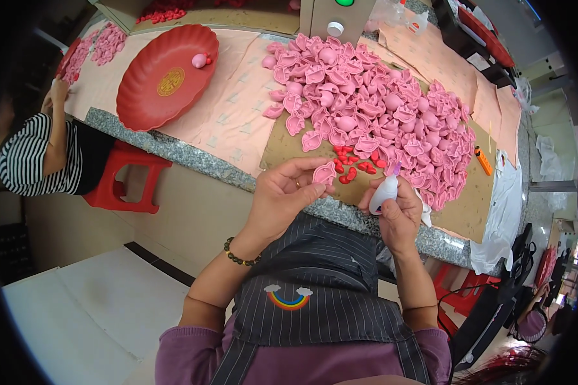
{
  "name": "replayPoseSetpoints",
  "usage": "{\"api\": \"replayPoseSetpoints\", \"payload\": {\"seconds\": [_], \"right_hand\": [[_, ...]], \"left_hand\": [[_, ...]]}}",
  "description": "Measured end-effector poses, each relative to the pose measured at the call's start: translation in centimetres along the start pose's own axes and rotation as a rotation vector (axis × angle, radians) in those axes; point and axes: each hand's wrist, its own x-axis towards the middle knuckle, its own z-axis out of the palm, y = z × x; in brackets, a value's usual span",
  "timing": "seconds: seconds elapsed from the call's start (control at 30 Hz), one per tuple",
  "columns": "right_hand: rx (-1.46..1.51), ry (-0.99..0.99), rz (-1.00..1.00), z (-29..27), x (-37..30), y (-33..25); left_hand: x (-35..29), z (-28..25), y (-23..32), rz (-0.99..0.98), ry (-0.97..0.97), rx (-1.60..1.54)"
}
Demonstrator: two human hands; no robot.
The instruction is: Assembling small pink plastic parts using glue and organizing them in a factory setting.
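Between the thumb and fingers of my left hand is a small pink molded plastic piece with a raised rim. My right hand is closed around a white squeeze bottle of glue, its purple tip pointing up and away from me. The two hands are apart, just above the near edge of the table. Beyond them several small red plastic pieces lie on a brown board. A large heap of pink molded pieces covers most of that board.
A red scalloped dish with a pink ball piece stands at left on pink paper. An orange cutter-like tool lies right of the heap. Another person in a striped top sits at far left on a red stool.
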Motion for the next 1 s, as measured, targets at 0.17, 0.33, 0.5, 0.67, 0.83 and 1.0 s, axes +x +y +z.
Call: {"api": "replayPoseSetpoints", "payload": {"seconds": [0.17,0.33,0.5,0.67,0.83,1.0], "right_hand": [[0.028,-0.013,-0.004,1.8,0.6,-0.1],[0.032,-0.036,0.012,2.5,1.0,-0.1],[0.117,-0.004,0.067,2.1,1.1,0.4],[0.065,0.032,-0.032,1.6,0.4,0.3],[-0.196,0.221,-0.116,-1.5,0.8,-0.9],[-0.942,0.163,-0.388,-0.7,2.8,-1.7]], "left_hand": [[0.1,0.5,0.3,-0.076,-0.059,0.071],[0.3,0.9,-0.4,-0.038,-0.103,0.144],[0.0,0.0,-0.3,-0.063,-0.193,0.142],[-0.6,-0.4,-1.3,-0.007,-0.196,0.036],[-0.8,-0.9,-0.2,-0.05,-0.134,0.039],[-0.6,-1.0,-0.1,-0.041,-0.052,-0.055]]}}
